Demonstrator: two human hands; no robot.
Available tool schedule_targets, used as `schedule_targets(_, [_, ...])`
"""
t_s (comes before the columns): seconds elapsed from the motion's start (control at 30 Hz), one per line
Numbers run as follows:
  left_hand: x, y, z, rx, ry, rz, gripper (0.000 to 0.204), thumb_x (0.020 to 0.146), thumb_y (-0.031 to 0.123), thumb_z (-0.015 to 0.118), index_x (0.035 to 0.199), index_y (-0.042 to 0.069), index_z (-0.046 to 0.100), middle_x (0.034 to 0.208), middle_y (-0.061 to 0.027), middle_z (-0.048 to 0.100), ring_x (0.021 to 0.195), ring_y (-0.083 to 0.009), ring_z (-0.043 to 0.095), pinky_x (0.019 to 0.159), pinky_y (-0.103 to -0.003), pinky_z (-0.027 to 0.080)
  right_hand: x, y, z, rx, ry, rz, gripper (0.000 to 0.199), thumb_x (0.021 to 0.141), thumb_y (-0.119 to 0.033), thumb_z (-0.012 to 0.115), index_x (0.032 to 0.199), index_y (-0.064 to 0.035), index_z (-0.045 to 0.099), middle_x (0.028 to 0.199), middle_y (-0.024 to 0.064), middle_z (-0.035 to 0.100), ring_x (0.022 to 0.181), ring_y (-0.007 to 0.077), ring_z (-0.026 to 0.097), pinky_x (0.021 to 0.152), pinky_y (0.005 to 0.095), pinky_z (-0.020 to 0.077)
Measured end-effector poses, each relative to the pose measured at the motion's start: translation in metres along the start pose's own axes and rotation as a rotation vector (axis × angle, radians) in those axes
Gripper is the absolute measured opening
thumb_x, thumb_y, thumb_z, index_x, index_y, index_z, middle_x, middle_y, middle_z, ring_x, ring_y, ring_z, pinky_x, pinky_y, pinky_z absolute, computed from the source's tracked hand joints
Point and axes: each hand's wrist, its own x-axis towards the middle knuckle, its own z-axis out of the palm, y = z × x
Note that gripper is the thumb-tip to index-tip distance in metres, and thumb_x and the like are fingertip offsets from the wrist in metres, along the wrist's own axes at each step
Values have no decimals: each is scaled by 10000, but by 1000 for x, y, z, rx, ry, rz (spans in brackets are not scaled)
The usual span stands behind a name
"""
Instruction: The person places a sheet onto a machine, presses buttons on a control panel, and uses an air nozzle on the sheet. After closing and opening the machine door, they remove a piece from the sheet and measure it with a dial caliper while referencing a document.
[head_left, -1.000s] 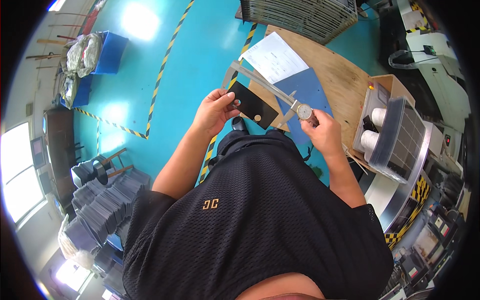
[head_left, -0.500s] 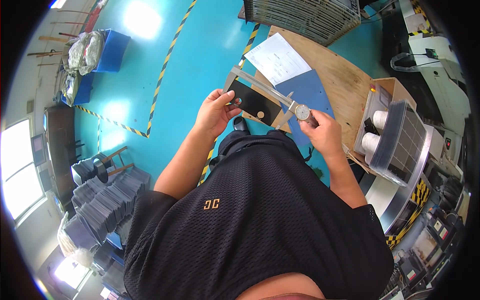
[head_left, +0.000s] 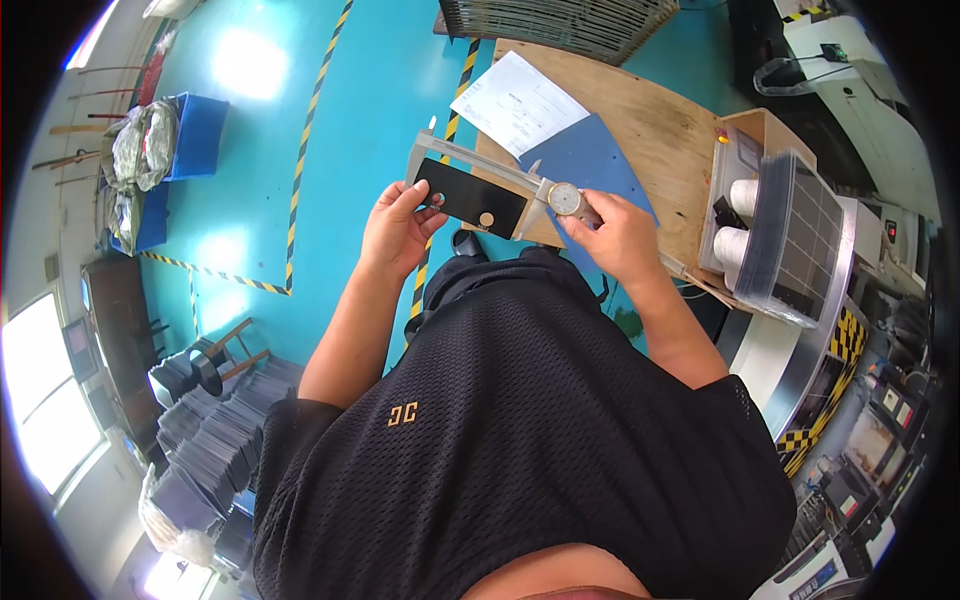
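Note:
My left hand (head_left: pixel 398 228) pinches the left end of a flat black rectangular plate (head_left: pixel 468 196) between thumb and fingers. Two round holes pierce the plate, one near each end. In my right hand (head_left: pixel 618 235) is a dial caliper (head_left: pixel 490 166), gripped beside its round white dial. Its beam runs along the plate's far edge. One jaw sits at the plate's left end, and the sliding jaw is at or very close to the right end. Both are held in the air in front of my body.
Ahead stands a wooden table (head_left: pixel 640 118) with a white paper sheet (head_left: pixel 522 105) and a blue folder (head_left: pixel 585 165). At its right are white spools (head_left: pixel 735 245) and a stack of clear-black panels (head_left: pixel 790 240). A metal rack (head_left: pixel 560 25) stands beyond; blue bins (head_left: pixel 200 135) are far left.
The caliper's sliding jaw has moved left, closing in on the plate's right end. My view has shifted, so hands, plate and table appear farther left.

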Motion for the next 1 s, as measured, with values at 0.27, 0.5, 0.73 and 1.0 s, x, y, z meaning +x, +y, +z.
schedule_targets(0.27, [1,-2,4,21,5,8,96,953,104,682,946,84,589,879,-96,687,781,-181,696,679,-325,630,-3,6,6,-61,48,-22,485,797,-388,796,1133,-47,715,927,123,729,764,262,700,684,358,559])
schedule_targets(0.5, [-1,-4,5,61,0,19,89,956,103,674,980,70,595,880,-83,693,763,-174,690,669,-313,617,-4,8,6,-94,57,-31,499,791,-412,796,1123,-48,717,888,118,724,743,263,699,664,361,556])
schedule_targets(0.73, [-4,-9,1,195,14,37,105,961,103,667,1021,52,599,906,-65,694,734,-149,670,653,-278,573,-4,9,5,-109,64,-41,496,791,-418,790,1120,-55,719,869,114,720,739,271,698,655,367,553])
schedule_targets(1.0, [0,-8,-2,187,-35,33,109,958,98,675,1014,39,602,911,-68,695,732,-144,668,654,-272,571,-3,11,6,-100,45,-32,480,791,-397,786,1122,-57,716,877,114,721,747,274,700,659,372,554])
